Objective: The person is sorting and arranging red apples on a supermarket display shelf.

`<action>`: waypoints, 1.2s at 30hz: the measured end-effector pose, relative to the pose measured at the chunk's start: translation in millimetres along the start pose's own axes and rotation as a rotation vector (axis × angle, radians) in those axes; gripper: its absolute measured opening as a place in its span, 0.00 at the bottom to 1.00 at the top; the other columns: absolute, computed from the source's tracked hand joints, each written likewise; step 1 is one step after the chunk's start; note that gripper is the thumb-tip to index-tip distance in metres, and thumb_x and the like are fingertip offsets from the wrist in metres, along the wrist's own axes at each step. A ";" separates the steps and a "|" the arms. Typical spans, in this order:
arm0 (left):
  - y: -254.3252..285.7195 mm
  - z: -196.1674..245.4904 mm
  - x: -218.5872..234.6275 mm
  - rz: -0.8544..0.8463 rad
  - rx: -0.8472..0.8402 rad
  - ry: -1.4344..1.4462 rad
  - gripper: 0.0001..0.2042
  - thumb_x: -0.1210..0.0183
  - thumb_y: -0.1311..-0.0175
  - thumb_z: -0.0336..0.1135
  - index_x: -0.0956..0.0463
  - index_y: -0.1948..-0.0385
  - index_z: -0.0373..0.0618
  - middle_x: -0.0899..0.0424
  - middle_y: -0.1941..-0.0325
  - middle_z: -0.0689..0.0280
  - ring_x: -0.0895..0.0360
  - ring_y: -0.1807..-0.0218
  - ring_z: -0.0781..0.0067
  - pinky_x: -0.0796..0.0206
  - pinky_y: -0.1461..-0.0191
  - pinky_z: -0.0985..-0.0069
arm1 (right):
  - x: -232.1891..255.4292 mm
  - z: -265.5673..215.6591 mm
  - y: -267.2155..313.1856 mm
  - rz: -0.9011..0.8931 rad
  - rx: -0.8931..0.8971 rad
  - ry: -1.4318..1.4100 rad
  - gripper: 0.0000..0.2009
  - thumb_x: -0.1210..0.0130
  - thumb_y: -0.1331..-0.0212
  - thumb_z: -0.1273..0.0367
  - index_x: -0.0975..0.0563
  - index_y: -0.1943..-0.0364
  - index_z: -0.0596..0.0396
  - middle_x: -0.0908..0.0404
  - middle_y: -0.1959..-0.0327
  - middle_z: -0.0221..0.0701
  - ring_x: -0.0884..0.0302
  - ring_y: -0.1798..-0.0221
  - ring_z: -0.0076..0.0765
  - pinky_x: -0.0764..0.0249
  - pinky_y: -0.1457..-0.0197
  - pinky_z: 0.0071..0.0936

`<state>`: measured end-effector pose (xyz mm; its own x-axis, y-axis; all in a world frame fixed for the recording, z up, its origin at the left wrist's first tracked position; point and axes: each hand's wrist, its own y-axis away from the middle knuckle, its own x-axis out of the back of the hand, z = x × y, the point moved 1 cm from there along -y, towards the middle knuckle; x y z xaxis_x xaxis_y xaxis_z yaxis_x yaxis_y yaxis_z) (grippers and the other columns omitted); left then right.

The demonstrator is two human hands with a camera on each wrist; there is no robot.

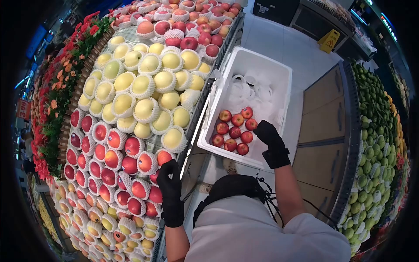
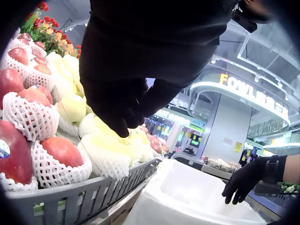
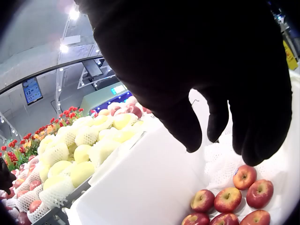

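Note:
Black gloves cover both hands. The left hand [image 1: 170, 181] is over the shelf's edge, beside red apples in white foam nets [image 1: 144, 162]; its fingers bend toward the thumb in the left wrist view [image 2: 126, 101], and nothing shows between them. Above the right side of a white foam box [image 1: 257, 162] is the right hand [image 1: 269, 136], next to several bare red apples [image 1: 235, 132] grouped at the box's near end. In the right wrist view its fingers hang down, parted, above the apples [image 3: 228, 200], holding nothing.
Netted yellow fruit [image 1: 144, 109] fills the middle of the shelf, with red flowers [image 1: 43, 105] behind. Loose foam nets [image 1: 251, 89] lie at the box's far end. To the right is a stand of green fruit [image 1: 369, 161]; a yellow floor sign [image 1: 329, 41] stands beyond.

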<state>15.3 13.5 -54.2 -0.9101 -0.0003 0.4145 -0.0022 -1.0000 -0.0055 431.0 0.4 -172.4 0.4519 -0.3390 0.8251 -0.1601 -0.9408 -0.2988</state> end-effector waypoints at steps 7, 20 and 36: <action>-4.1 11.0 -15.1 0.001 -0.050 0.011 0.08 0.42 0.40 0.20 0.24 0.58 0.37 0.19 0.60 0.64 0.22 0.57 0.73 0.31 0.49 0.74 | -39.0 44.2 -35.7 -0.015 -0.567 -0.047 0.17 0.38 0.49 0.65 0.29 0.62 0.63 0.22 0.72 0.51 0.21 0.66 0.54 0.25 0.65 0.41; -5.9 23.2 -38.7 -0.013 0.128 -0.083 0.11 0.39 0.37 0.26 0.24 0.53 0.36 0.18 0.57 0.64 0.22 0.55 0.73 0.30 0.48 0.73 | -206.1 184.4 -45.2 -0.430 -0.016 0.287 0.12 0.45 0.48 0.67 0.24 0.62 0.61 0.20 0.68 0.48 0.20 0.65 0.51 0.24 0.60 0.41; 5.2 27.3 -49.8 -0.010 0.236 -0.205 0.11 0.40 0.37 0.25 0.24 0.54 0.38 0.18 0.57 0.64 0.23 0.54 0.73 0.31 0.47 0.73 | -168.4 115.6 -88.7 -0.398 -0.984 0.065 0.36 0.37 0.51 0.50 0.35 0.38 0.47 0.27 0.44 0.46 0.28 0.41 0.58 0.30 0.42 0.56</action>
<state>72.0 8.1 -50.1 -0.8077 0.0326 0.5886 0.1073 -0.9737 0.2011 470.5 141.3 -340.2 0.5847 0.0214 0.8110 -0.6638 -0.5620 0.4935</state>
